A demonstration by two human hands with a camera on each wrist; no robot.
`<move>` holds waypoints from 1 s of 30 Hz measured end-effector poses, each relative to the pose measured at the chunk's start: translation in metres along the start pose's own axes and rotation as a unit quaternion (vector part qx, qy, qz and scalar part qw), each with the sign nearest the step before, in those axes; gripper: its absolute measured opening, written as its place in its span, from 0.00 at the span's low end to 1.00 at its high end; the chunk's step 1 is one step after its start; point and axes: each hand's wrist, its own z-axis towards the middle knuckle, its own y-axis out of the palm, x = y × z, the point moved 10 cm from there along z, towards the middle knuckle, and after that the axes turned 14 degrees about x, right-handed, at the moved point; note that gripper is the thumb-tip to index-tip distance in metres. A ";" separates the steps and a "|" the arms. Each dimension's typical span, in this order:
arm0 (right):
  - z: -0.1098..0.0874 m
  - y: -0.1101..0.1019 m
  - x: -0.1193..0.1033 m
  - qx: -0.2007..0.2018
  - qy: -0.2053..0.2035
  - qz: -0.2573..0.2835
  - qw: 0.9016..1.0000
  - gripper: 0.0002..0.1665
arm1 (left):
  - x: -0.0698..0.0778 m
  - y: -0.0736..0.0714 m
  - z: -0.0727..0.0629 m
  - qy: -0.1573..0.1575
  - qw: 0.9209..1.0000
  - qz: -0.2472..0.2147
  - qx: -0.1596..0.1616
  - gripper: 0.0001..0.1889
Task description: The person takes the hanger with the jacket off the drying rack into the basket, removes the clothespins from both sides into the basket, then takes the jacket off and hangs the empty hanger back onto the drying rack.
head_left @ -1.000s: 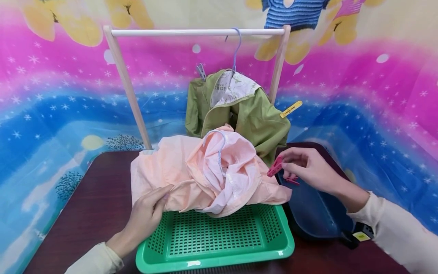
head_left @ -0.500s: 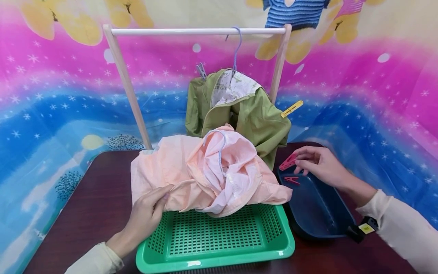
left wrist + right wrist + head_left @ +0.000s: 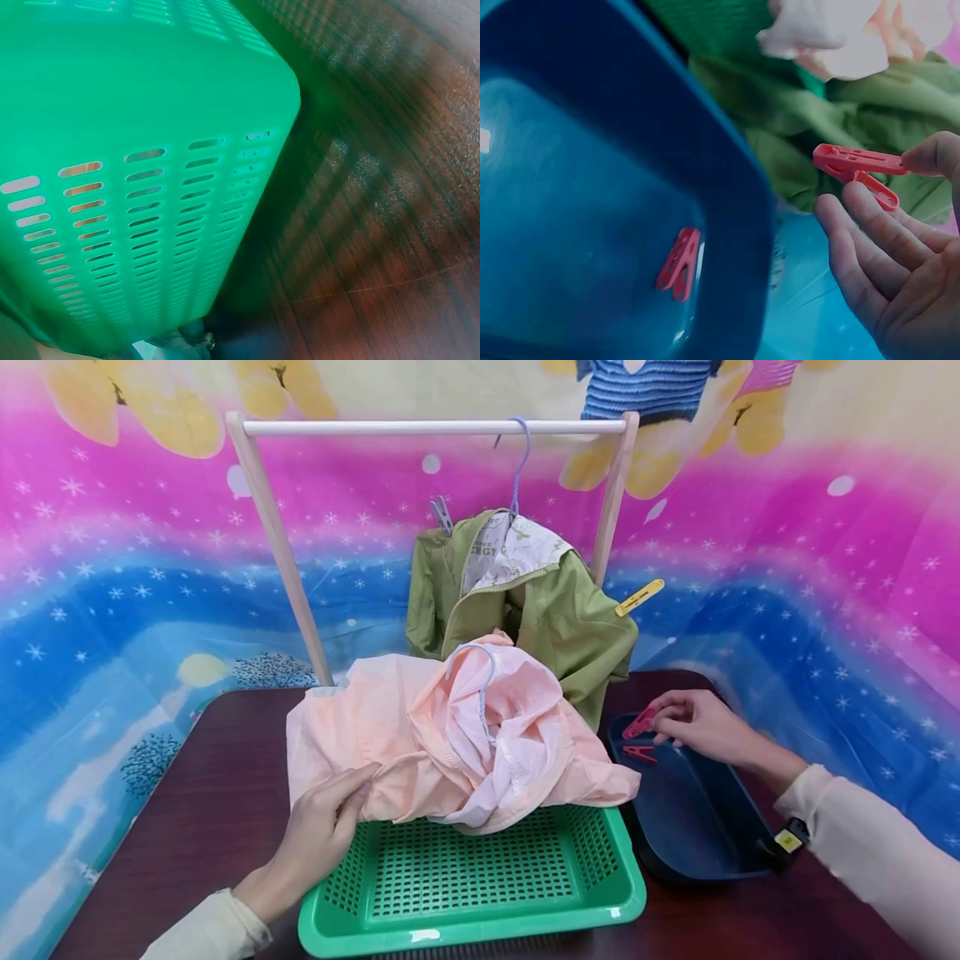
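My right hand [image 3: 701, 727] pinches a red clothespin [image 3: 641, 722] by its handle end, above the far end of a dark blue plastic bin [image 3: 705, 827]. In the right wrist view that clothespin [image 3: 859, 161] sits between thumb and fingers. A second red clothespin [image 3: 679, 264] lies inside the bin. On the left, my left hand [image 3: 322, 827] pinches the near edge of a pale pink jacket [image 3: 375, 702]. The jacket lies bunched across a green basket [image 3: 472, 935], with a light blue hanger [image 3: 486, 672] showing at its neck opening.
A wooden rack with a white bar [image 3: 375, 430] stands behind. From it hangs a green jacket [image 3: 577, 627] on a purple hanger, with a grey clothespin [image 3: 441, 516] and a yellow clothespin [image 3: 640, 598] at its shoulders. Everything stands on a dark wooden table [image 3: 195, 810].
My right hand has moved right, away from the pink jacket, carrying the red clothespin over the blue bin, then slightly lower. My left hand has stayed in place on the jacket.
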 end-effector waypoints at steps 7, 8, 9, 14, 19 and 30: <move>0.006 0.015 0.022 -0.032 0.002 -0.025 0.999 0.18 | -0.001 0.001 0.000 -0.002 1.000 0.002 -0.006 0.18; 0.007 0.018 0.025 -0.039 0.000 -0.028 0.999 0.18 | -0.001 0.001 0.001 -0.001 1.000 0.001 -0.006 0.18; 0.007 0.021 0.027 -0.046 0.001 -0.027 0.999 0.18 | -0.001 0.001 0.001 -0.001 1.000 0.001 -0.005 0.18; 0.010 0.038 0.040 -0.083 0.006 -0.029 0.996 0.20 | 0.001 0.000 0.002 0.001 1.000 0.002 -0.003 0.19; 0.012 0.048 0.049 -0.106 0.013 -0.037 0.994 0.21 | -0.001 0.001 0.000 -0.002 1.000 0.004 -0.007 0.19; 0.009 0.062 0.058 -0.127 0.027 -0.054 0.990 0.25 | -0.002 0.001 0.000 0.002 1.000 0.002 -0.004 0.18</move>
